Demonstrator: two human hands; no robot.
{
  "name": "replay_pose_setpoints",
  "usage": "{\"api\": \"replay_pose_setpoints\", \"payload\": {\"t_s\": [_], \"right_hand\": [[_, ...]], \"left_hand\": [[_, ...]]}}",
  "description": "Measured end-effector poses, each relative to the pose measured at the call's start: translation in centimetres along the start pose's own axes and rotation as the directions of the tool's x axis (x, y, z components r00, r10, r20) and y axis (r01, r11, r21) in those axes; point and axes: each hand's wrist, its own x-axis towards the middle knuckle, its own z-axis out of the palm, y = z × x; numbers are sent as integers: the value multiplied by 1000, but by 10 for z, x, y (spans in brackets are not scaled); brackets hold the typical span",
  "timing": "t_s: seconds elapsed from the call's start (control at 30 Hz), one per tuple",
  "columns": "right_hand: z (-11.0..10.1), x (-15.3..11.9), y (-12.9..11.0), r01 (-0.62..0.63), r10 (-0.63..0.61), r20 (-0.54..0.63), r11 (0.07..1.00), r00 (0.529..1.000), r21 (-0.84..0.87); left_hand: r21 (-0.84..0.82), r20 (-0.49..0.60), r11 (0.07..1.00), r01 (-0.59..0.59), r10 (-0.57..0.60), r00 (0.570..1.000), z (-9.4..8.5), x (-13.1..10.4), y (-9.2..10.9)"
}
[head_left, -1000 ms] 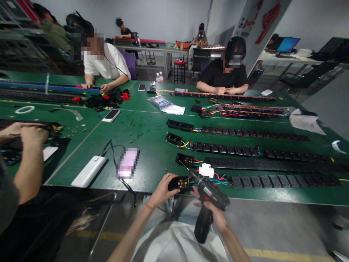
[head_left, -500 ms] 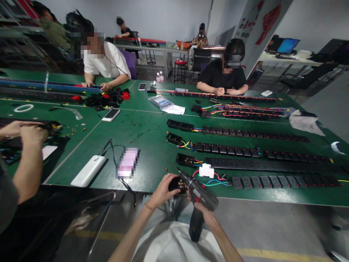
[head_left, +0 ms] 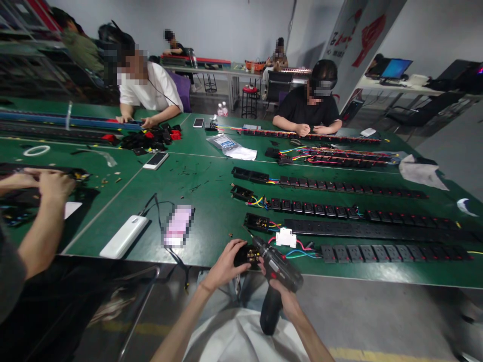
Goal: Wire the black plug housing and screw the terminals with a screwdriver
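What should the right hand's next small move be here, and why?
Probably tilt the drill in the right hand so its bit meets the brass-coloured terminals: the left hand grips the black box containing them, while the bit appears to point past them.

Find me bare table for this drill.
The drill could rest on the bare green table between the pink-screened phone and the socket strips, beyond your left hand. Another patch lies between the power bank and the nearer white phone. Crowded: the right side, with strips and wires.
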Motion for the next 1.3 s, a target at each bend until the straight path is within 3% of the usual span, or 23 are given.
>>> {"api": "replay_pose_setpoints", "payload": {"t_s": [0.13, 0.33, 0.53, 0.73, 0.83, 0.93, 1.07, 1.3], "right_hand": [[0, -1, 2, 10, -10, 14, 1000, 1000, 22], [0, -2, 7, -3, 2, 16, 998, 1000, 68], [0, -3, 7, 2, -2, -20, 999, 1000, 33], [1, -2, 4, 2, -2, -2, 999, 1000, 33], [5, -4, -6, -7, 6, 21, 999, 1000, 40], [10, -6, -19, -24, 21, 69, 998, 997, 54], [11, -8, -28, -40, 26, 119, 992, 993, 121], [-2, -21, -39, 7, -17, 72, 991, 997, 136]], "left_hand": [[10, -76, 1000, -11, 12, 997, -11, 7, -7], [129, -285, 987, 93, -53, 957, -29, 28, -46], [250, -157, 967, 47, -8, 988, -26, 43, -64], [55, -267, 992, 109, -91, 959, -25, 43, -51], [-151, -344, 981, 118, -164, 925, -22, 37, -32], [-268, -338, 960, 76, -168, 926, -12, 32, -11], [-351, -375, 936, 17, -158, 914, 5, 32, 5], [-400, -413, 916, 0, -180, 893, 19, 42, 7]]}}
